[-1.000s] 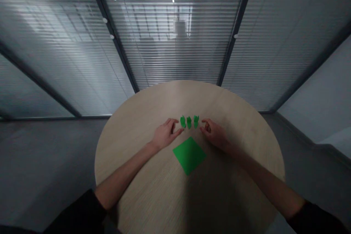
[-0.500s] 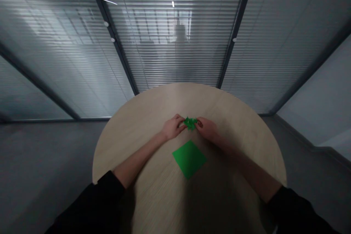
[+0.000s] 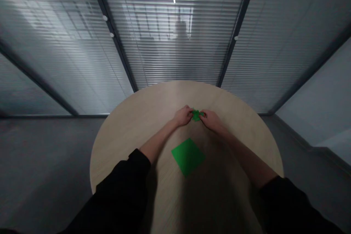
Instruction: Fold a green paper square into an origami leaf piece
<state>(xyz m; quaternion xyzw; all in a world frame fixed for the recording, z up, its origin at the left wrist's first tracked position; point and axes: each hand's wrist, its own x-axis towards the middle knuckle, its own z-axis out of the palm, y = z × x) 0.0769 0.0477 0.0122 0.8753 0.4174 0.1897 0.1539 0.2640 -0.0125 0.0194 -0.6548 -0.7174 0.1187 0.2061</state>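
Note:
Between my two hands is a small green folded-paper piece (image 3: 196,115) with several points, too small to make out its exact shape. My left hand (image 3: 183,116) pinches its left side with closed fingers. From the right, my right hand (image 3: 211,119) grips the other side between thumb and fingers. Nearer to me, a flat square sheet of green paper (image 3: 188,157) lies with one corner toward me, touched by neither hand. My fingertips partly cover the folded piece.
The round wooden table (image 3: 123,131) carries the paper and my forearms. Beyond its far edge stands a glass partition with blinds (image 3: 175,62), framed by dark posts. A blurred reflection shows in the glass. Grey floor (image 3: 49,161) surrounds the table.
Both hands have moved a little away from me and to the right, taking the green folded piece along. My left forearm has swung inward. The green sheet stays put on the table.

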